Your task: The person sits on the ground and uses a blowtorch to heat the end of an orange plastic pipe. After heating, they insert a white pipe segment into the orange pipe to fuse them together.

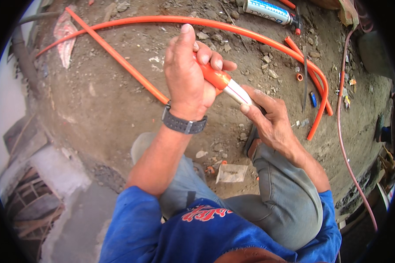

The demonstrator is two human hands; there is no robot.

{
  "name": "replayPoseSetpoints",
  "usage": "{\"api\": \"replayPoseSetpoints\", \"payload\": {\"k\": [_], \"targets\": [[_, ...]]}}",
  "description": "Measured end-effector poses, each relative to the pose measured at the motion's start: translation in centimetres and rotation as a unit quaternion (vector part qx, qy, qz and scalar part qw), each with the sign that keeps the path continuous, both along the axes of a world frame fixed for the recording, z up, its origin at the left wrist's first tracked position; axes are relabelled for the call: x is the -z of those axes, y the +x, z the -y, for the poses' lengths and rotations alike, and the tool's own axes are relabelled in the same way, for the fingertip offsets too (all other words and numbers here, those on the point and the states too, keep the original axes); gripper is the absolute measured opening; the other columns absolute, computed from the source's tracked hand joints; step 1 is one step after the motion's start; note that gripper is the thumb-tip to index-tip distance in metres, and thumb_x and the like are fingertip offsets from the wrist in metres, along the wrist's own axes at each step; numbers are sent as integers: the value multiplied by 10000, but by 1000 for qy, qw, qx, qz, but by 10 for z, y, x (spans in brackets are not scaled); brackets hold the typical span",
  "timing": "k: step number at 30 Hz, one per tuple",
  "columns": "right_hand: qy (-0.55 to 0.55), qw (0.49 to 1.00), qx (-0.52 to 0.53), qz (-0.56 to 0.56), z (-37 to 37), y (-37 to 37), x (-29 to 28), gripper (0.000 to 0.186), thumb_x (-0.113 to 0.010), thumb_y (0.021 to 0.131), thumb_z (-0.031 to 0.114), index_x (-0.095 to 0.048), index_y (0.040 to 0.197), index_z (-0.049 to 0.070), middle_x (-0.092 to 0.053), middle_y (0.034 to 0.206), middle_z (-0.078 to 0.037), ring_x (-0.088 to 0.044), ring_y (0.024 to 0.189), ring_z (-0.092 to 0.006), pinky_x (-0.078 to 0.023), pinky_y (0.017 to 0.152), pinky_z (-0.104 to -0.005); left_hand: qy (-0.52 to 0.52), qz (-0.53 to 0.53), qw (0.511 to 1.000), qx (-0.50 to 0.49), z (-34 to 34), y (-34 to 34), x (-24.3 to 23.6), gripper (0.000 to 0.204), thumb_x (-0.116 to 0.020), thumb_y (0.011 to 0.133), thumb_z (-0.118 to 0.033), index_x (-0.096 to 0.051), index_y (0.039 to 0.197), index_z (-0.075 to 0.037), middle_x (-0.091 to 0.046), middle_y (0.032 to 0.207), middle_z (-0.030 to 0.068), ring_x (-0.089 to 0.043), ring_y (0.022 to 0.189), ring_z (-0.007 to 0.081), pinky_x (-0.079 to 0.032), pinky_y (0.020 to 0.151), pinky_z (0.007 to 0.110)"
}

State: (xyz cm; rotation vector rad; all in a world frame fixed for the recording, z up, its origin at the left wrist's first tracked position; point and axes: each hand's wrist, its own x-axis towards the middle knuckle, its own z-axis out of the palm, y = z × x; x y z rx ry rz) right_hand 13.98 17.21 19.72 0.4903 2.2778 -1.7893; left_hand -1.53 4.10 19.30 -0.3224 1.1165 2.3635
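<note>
My left hand (186,70), with a watch (184,121) on its wrist, is wrapped around the end of an orange plastic pipe (216,75). My right hand (270,116) grips a whitish tube with a thin red line (238,93), thumb along its side. The tube's upper end meets the orange pipe's end; how far one goes inside the other I cannot tell. Behind my left wrist passes a straight orange length (118,57); whether it joins the held pipe is hidden.
On the dirt, a long curved orange pipe (162,19) arcs beyond my hands. To the right lie a short orange pipe (314,79), a thin saw blade (305,81), a blue lighter (313,99) and a pink hose (341,127). A gas canister (267,12) rests at the top.
</note>
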Motion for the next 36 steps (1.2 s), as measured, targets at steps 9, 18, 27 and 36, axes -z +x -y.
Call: {"api": "replayPoseSetpoints", "payload": {"k": [9, 18, 27, 36], "targets": [[118, 985, -30, -121, 2, -14, 12, 373, -676, 997, 220, -634, 1319, 37, -689, 934, -165, -673, 768, -324, -513, 668, -419, 2, -13, 1000, -17, 11, -6, 4, 315, -607, 1042, -375, -508, 844, -151, -508, 705, -21, -587, 737, 182, -582, 851, 580], [306, 928, -193, -92, 8, -52, 27, 259, -679, 877, 228, -580, 1012, 30, -652, 887, -197, -663, 827, -426, -518, 725, -541, 53, 93, 981, -165, 62, 5, 27, 392, -596, 1057, -438, -508, 817, -141, -505, 698, -4, -509, 665, 162, -536, 855, 468], [367, 888, -272, -45, 44, -61, 32, 319, -701, 933, 372, -583, 949, 76, -683, 789, -190, -675, 779, -429, -507, 682, -555, 54, 120, 953, -272, 82, 43, 29, 478, -589, 1044, -526, -436, 778, -159, -445, 672, -3, -453, 622, 159, -539, 792, 452], [453, 854, -255, 31, 93, -82, 20, 295, -693, 876, 402, -716, 846, 109, -721, 780, -180, -716, 802, -407, -560, 733, -529, 75, 183, 922, -334, 110, 45, 28, 464, -541, 1067, -524, -419, 779, -181, -400, 635, -55, -417, 570, 130, -534, 768, 443]]}}
